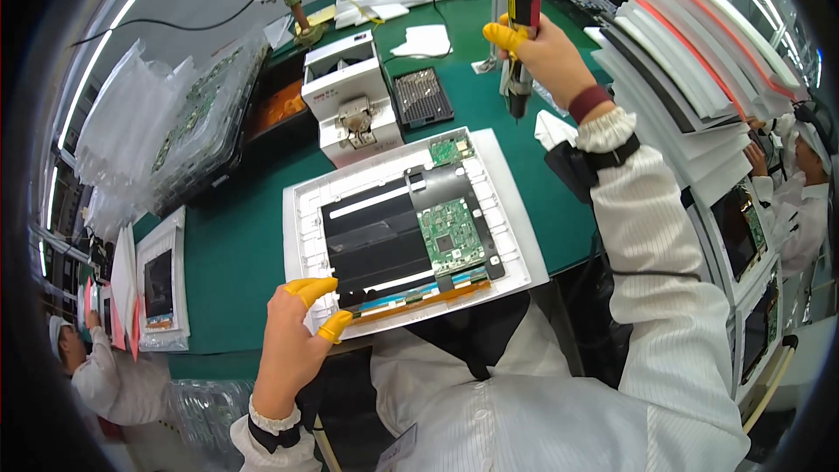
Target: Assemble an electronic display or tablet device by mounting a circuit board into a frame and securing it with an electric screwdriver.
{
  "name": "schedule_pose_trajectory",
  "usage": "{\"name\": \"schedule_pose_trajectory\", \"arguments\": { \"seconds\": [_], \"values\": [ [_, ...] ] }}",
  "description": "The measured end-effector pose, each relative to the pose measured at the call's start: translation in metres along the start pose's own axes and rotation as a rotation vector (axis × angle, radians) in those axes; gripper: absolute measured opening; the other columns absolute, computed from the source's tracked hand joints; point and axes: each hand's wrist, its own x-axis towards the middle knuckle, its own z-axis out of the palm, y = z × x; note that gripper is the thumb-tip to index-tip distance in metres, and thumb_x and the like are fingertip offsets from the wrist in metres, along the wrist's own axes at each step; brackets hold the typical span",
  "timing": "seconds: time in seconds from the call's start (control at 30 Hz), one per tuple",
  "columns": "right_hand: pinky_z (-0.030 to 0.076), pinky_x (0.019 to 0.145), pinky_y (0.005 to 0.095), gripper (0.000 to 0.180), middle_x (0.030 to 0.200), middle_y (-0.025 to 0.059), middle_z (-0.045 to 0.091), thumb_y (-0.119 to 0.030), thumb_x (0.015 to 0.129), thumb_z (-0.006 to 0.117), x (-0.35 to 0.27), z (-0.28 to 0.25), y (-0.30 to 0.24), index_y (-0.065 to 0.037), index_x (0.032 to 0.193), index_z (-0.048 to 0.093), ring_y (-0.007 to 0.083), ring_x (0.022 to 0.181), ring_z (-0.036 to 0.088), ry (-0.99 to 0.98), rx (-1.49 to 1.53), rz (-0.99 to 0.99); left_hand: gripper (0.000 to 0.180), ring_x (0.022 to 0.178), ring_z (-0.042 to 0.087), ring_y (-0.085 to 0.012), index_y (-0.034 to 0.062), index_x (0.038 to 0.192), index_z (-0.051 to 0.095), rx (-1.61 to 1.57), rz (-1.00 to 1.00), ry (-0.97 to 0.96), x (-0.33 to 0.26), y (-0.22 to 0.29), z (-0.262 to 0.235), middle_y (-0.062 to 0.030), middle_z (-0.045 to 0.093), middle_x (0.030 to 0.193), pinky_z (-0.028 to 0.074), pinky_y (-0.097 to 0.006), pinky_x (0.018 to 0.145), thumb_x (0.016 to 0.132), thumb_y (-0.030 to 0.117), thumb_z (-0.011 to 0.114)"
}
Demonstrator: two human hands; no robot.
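In front of me a white plastic housing (311, 249) lies tilted on a white foam sheet (517, 214). It carries a black panel, a green circuit board (451, 234) over the panel's right part, and a smaller green board (448, 151) at the far corner. Orange and blue strips run along its near edge. My left hand (297, 332), with yellow finger cots, grips the housing's near left corner. Raised beyond the housing's far right, my right hand (546, 48) is wrapped round an upright electric screwdriver (524, 4). The screwdriver's tip points down, apart from the housing.
A white screw feeder (354, 109) stands behind the housing, beside a black screw tray (423, 96). Clear trays with boards (197, 114) are stacked left; foam sheets (690, 44) pile up right. Another housing (162, 284) lies at left. Co-workers (109, 376) sit at both sides.
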Motion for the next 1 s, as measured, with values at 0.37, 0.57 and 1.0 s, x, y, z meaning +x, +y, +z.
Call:
{"name": "schedule_pose_trajectory", "arguments": {
  "seconds": [0.37,0.57,1.0],
  "values": [
    [0.049,0.064,0.0289,0.036,0.091,0.0102,0.059,-0.015,0.076,0.069,0.014,0.034,0.026,-0.001,0.103,0.049,0.0160,0.074,0.058,0.196,-0.150,-0.134,0.033,0.088,0.056,-0.0295,0.0034,0.100,0.061,-0.100,-0.070,0.033,-0.009,-0.019,-0.003,-0.0126,0.060,0.094,0.044,-0.034,0.078,0.071,0.012,0.072],
    [0.051,0.069,0.0321,0.047,0.086,0.0147,0.061,-0.022,0.073,0.073,0.011,0.031,0.034,0.004,0.102,0.047,0.0252,0.075,0.063,0.242,-0.299,-0.210,0.032,0.087,0.056,-0.0295,0.0025,0.100,0.061,-0.135,-0.058,0.017,-0.002,-0.014,0.000,-0.0127,0.060,0.093,0.044,-0.033,0.078,0.071,0.011,0.072],
    [0.050,0.064,0.0307,0.052,0.087,0.0117,0.055,-0.024,0.070,0.078,-0.028,0.025,0.019,0.002,0.102,0.045,0.0201,0.071,0.058,0.297,-0.464,-0.267,0.035,0.083,0.052,-0.0281,0.0036,0.099,0.064,-0.121,0.070,-0.108,0.018,0.018,0.032,-0.0117,0.061,0.087,0.042,-0.035,0.074,0.067,0.012,0.074]
  ]
}}
